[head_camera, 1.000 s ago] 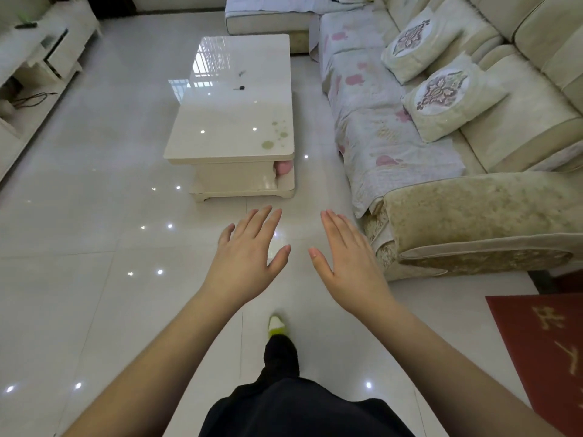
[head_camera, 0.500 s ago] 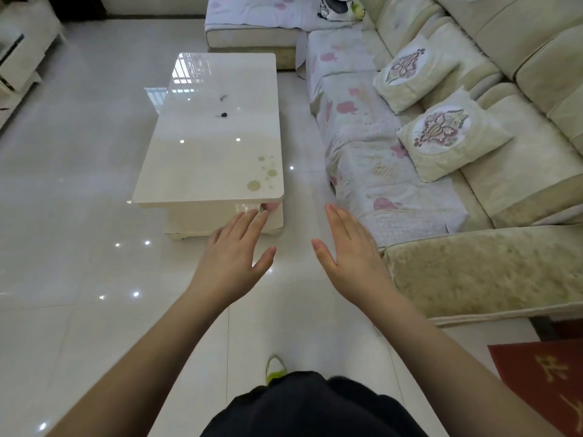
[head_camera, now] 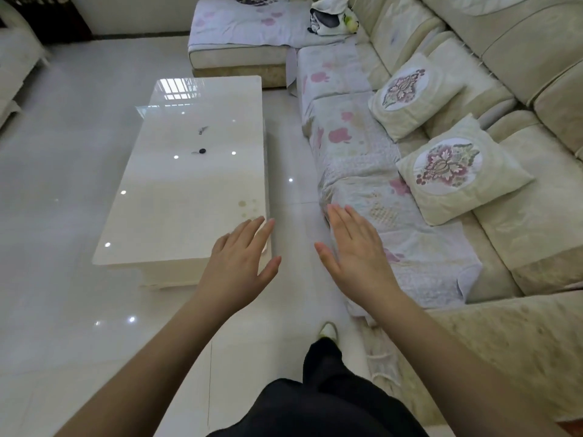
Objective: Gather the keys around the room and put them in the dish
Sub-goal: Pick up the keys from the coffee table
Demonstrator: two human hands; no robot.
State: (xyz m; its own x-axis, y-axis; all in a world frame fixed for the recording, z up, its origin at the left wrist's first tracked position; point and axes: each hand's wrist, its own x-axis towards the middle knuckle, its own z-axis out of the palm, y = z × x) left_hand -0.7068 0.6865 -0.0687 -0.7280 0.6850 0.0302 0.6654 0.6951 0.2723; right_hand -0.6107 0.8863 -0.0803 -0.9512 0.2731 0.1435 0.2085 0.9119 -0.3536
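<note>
Two small keys lie on the glossy cream coffee table (head_camera: 176, 216): a silvery key (head_camera: 203, 129) farther back and a key with a round black head (head_camera: 200, 151) nearer me. My left hand (head_camera: 241, 263) hovers flat over the table's near right corner, fingers straight, holding nothing. My right hand (head_camera: 356, 255) hovers flat over the gap between table and sofa, also holding nothing. Both hands are well short of the keys. No dish is in view.
A cream L-shaped sofa (head_camera: 520, 253) with a floral cover and two patterned cushions (head_camera: 454, 168) runs along the right. A bag (head_camera: 328, 18) sits at its far corner. A narrow strip of shiny tiled floor (head_camera: 293, 190) separates table and sofa. My leg and shoe (head_camera: 328, 331) are below.
I have walked forward; the table and sofa are closer and the keys sit lower in view. Both hands stay flat and held out ahead.
</note>
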